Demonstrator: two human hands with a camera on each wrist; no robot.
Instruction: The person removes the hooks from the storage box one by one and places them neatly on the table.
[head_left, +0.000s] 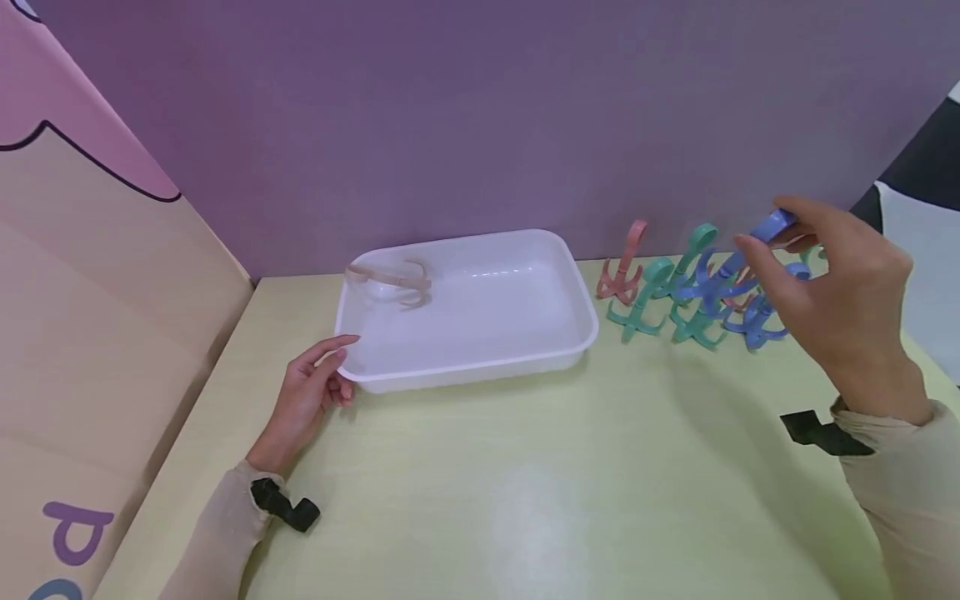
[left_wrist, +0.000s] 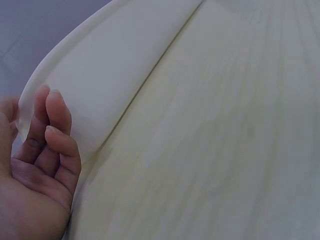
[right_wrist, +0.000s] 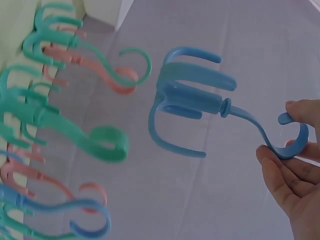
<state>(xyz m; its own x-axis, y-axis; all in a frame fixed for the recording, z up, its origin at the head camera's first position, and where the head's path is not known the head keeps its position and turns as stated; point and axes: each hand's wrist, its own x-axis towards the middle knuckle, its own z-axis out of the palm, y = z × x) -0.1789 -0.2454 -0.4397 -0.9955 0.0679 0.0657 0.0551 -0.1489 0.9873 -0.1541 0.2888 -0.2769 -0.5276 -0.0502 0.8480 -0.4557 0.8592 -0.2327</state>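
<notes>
My right hand [head_left: 855,287] pinches the curved top of a blue multi-prong hanging hook [right_wrist: 187,97] between thumb and fingers. It holds the hook up in the air, prongs downward, over the other hooks. In the right wrist view this hook hangs apart from the rest. My left hand [head_left: 303,400] grips the near left corner of a white tray [head_left: 480,372]. Its fingers [left_wrist: 60,112] bend against the outer wall below the rim. Inside the tray, at its left end, a beige hook [head_left: 390,277] lies on its side.
Right of the tray, several hooks stand on their prongs on the pale yellow table [head_left: 525,483]: pink [head_left: 622,271], green [head_left: 636,312] and blue [head_left: 756,321]. My right hand partly hides some. A purple panel [head_left: 480,125] rises behind the table, a printed panel [head_left: 97,292] at left.
</notes>
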